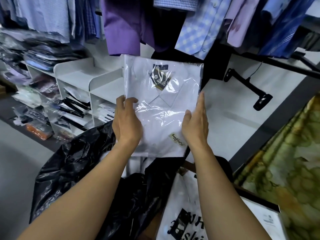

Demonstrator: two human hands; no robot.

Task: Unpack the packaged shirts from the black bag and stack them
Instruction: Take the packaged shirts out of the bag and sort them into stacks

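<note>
A white shirt in a clear plastic pack (162, 101) is held up in front of me, collar away from me, above the open black bag (83, 170). My left hand (126, 122) grips the pack's left edge, thumb on top. On the right edge, my right hand (196, 122) presses flat against the pack with fingers straight. More white packaged shirts (136, 166) show inside the bag's mouth below the held pack.
White shelf cubbies (81, 75) with packed shirts stand at left, piles of packaged shirts beyond. Hanging shirts (124, 23) on a rack fill the top. A black hanger (247, 89) dangles at right. A white printed bag (181, 213) lies at bottom, green patterned cloth (285, 170) at right.
</note>
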